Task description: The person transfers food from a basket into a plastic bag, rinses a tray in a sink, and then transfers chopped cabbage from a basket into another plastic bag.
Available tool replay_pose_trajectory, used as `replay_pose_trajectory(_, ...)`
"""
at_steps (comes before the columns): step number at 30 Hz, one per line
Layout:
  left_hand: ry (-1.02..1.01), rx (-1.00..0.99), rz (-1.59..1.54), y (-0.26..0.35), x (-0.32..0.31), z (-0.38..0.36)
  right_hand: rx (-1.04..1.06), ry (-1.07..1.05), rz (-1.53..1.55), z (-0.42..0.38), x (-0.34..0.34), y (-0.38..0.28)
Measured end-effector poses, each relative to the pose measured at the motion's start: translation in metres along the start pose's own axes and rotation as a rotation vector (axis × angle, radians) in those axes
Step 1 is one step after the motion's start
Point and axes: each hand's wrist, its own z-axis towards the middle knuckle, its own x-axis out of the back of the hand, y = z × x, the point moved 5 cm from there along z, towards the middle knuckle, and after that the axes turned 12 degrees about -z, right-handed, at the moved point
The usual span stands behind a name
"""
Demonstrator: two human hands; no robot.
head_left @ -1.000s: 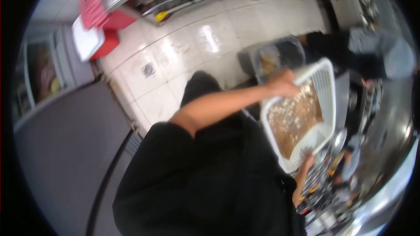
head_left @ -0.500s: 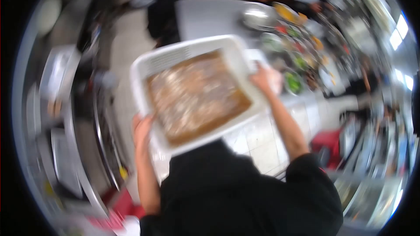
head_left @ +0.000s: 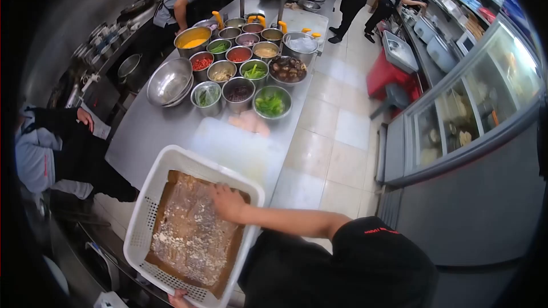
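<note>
My left hand (head_left: 178, 298) grips the lower rim of a white plastic basket (head_left: 149, 217) with perforated sides; only part of this hand shows at the bottom. Inside the basket lies a wide, flat brown slab of food (head_left: 185, 222), with a wet-looking surface and pale crumbly bits scattered over it. My right hand (head_left: 229, 203) reaches over the basket's right rim, fingers extended and resting on the slab near its upper right side. The basket is tilted in view, its upper end beside the steel table (head_left: 137, 142) and a whitish cutting board (head_left: 228, 145).
Steel bowls of ingredients (head_left: 254, 71) crowd the table, with nested large bowls (head_left: 170, 81) at their left. A co-worker (head_left: 48, 148) stands close at left; another (head_left: 191, 0) bends over the far side. A glass-front fridge (head_left: 462, 114) stands right, past the tiled floor (head_left: 311, 137).
My right hand has left the basket's rim and now lies on the slab. The view has swung round, with the table now ahead and the basket lower left. My left hand still holds the basket.
</note>
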Motion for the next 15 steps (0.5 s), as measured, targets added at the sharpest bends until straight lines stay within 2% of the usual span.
replay_pose_trajectory(2, -0.02, 0.001, 0.02, 0.001, 0.006, 0.011, -0.114, -0.049, 0.086, -0.019, 0.023, -0.001)
replay_pose_trajectory(5, -0.065, 0.012, 0.034, 0.005, 0.019, 0.028, -0.222, -0.123, 0.04, -0.043, 0.039, -0.005)
replay_pose_trajectory(8, -0.137, 0.012, 0.051, 0.011, 0.036, 0.049, -0.281, 0.042, -0.118, -0.038, 0.022, -0.015)
replay_pose_trajectory(10, -0.205, 0.007, 0.062, 0.013, 0.045, 0.064, -0.316, 0.073, -0.099, -0.031, 0.015, -0.017)
replay_pose_trajectory(15, -0.231, 0.051, -0.046, 0.013, 0.068, 0.074, -0.32, 0.061, -0.133, -0.032, 0.004, -0.04)
